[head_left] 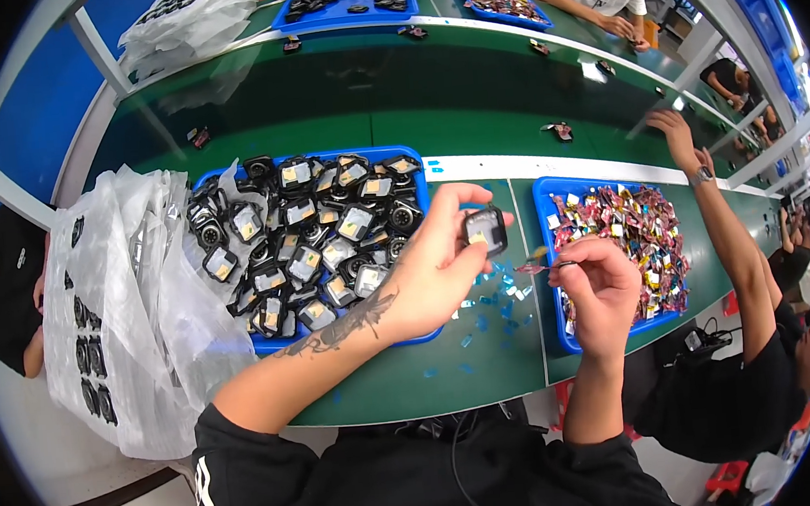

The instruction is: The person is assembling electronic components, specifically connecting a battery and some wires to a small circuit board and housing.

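Observation:
My left hand (443, 250) holds a black square smartwatch case (486, 230) up over the green bench, thumb and fingers around its edges. Close to its right, my right hand (600, 285) pinches a small flexible circuit strip (532, 269), reddish and thin, which reaches toward the watch case. Whether the strip touches the case, I cannot tell. Below my left forearm and beyond it lies a blue tray (423, 177) heaped with similar black watch cases (306, 261). Right of my hands, another blue tray (556, 336) is piled with small red, yellow and white circuit parts (646, 234).
Small blue film pieces (500, 307) are scattered on the green bench (425, 380). Translucent plastic packing sheets (134, 312) hang at the left. Beyond a white rail runs a dark green conveyor belt (449, 88) with a few parts. A co-worker's arm (731, 227) reaches over it at right.

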Motion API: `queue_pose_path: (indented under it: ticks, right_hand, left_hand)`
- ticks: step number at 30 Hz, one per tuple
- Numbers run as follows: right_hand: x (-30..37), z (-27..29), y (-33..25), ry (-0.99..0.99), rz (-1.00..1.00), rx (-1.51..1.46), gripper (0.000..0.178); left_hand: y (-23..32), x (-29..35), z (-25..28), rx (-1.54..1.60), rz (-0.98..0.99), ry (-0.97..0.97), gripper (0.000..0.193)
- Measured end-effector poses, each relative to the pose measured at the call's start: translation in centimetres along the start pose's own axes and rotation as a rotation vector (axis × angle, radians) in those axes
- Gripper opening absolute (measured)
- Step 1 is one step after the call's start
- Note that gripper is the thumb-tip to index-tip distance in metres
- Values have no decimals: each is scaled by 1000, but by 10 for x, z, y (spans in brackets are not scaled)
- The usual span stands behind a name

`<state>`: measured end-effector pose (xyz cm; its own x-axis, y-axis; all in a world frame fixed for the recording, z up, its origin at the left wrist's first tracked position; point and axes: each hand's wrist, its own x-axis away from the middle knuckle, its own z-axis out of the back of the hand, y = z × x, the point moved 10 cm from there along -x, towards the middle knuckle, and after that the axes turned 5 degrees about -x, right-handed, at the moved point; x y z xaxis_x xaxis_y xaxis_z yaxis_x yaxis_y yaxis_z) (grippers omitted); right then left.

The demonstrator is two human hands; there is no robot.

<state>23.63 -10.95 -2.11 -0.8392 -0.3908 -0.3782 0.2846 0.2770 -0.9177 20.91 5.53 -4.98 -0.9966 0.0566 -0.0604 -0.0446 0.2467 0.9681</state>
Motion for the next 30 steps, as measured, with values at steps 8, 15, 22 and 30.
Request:
queue_pose_path:
  ticks: [8,15,22,30]
  right_hand:
    - [5,-27,9,-88,-114,216,16]
    - [6,-38,7,-143,-15,340,15]
    - [13,-33,43,113,-285,-394,16]
    - [9,-11,-18,186,97,259,18]
  left_hand:
    - [8,-1,14,-130,-7,90,32]
    - [42,7,-6,-863,-234,7,22]
    - [32,6,-2,-391,-364,32,33]
    - [-2,-3,2,63,-41,67,33]
